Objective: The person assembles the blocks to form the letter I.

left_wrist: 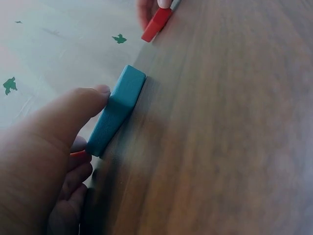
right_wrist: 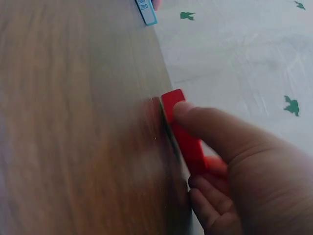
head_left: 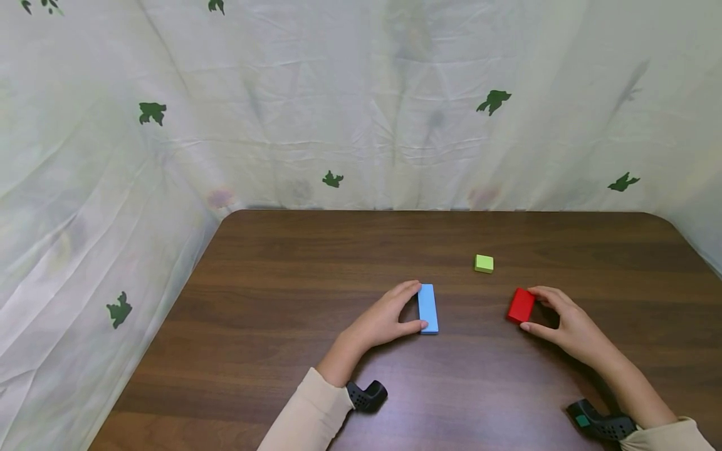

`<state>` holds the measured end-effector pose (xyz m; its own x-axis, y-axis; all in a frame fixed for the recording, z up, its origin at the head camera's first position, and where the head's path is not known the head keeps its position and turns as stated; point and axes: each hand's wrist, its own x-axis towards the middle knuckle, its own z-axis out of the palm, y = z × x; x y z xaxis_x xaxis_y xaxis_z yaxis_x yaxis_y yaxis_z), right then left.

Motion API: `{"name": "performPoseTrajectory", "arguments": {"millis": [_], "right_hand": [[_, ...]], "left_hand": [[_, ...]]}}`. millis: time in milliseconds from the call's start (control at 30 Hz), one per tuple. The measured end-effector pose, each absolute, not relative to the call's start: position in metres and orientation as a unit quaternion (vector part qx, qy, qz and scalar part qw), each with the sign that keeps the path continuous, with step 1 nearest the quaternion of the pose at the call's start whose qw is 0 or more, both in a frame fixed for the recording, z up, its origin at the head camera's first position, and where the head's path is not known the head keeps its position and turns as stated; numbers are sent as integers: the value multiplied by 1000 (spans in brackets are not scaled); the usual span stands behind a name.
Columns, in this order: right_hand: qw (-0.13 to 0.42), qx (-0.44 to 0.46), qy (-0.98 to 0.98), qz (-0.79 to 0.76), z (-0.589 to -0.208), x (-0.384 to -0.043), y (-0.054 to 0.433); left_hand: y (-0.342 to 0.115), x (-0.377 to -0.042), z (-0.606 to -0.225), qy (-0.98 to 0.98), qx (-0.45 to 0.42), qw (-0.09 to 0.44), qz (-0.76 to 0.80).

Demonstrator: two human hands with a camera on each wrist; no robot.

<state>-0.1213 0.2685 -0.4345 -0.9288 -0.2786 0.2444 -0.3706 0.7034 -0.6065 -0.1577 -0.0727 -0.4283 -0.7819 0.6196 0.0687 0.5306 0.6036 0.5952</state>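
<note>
A long light-blue block [head_left: 428, 309] lies flat near the middle of the brown table. My left hand [head_left: 389, 314] pinches it lengthwise, thumb at its near end and fingertips at its far end. Printed characters show on a side of this block [right_wrist: 145, 10] in the right wrist view. To the right, my right hand [head_left: 570, 322] holds a shorter red block [head_left: 520, 305] between thumb and fingers. The red block [right_wrist: 183, 132] is slightly slanted, low at the tabletop. Behind the two, a small lime-green block [head_left: 484, 264] sits untouched.
The wooden table [head_left: 271, 269] ends at the back against a pale curtain [head_left: 361, 113] with green leaf-like shapes. A black device is strapped to each wrist, one by the left sleeve [head_left: 307, 410] and one by the right.
</note>
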Motion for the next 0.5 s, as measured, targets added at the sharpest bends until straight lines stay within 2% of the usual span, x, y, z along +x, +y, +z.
{"name": "performPoseTrajectory", "arguments": {"millis": [200, 500], "right_hand": [[45, 163, -904, 393, -433, -121, 267], [85, 191, -890, 406, -426, -123, 261]], "left_hand": [[-73, -158, -429, 894, 320, 75, 304], [-74, -159, -431, 896, 318, 71, 302]]}}
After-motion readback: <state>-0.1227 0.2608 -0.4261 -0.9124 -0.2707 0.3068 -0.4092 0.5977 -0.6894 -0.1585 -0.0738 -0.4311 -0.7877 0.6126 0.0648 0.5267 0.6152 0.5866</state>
